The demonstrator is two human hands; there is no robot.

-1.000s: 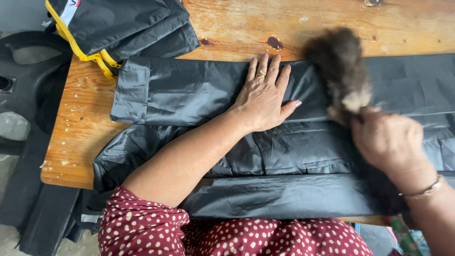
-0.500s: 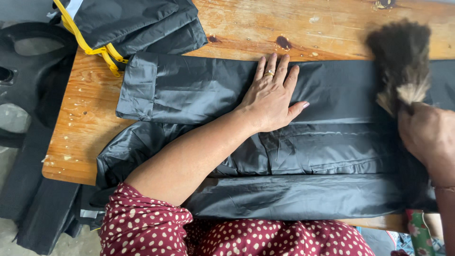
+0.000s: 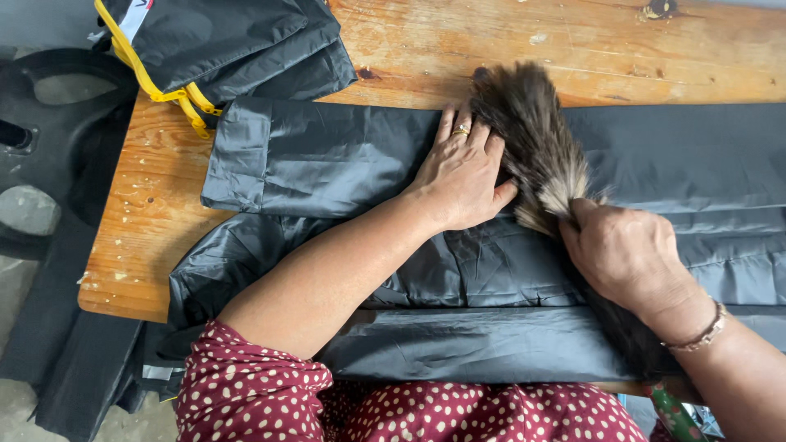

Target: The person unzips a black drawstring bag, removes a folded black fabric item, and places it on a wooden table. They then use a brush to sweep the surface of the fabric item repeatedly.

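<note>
The left hand lies flat, fingers spread, pressing on a black garment stretched across the wooden tabletop. The right hand is closed around the handle of a feather duster, whose brown plume rests on the cloth and touches the left fingers. The two hands are close together, the duster between them.

The garment is folded in long bands; its hemmed end lies near the tabletop's left edge, and the rest runs off the picture to the right. At the far left corner sits a folded black bundle with yellow piping along its edge and a small white label at the top; its print cannot be read.

The tabletop is worn orange-brown wood with dark knots and pale flecks. To the left, below it, are dark moulded shapes and a grey floor. A red sleeve with white dots fills the lower edge.
</note>
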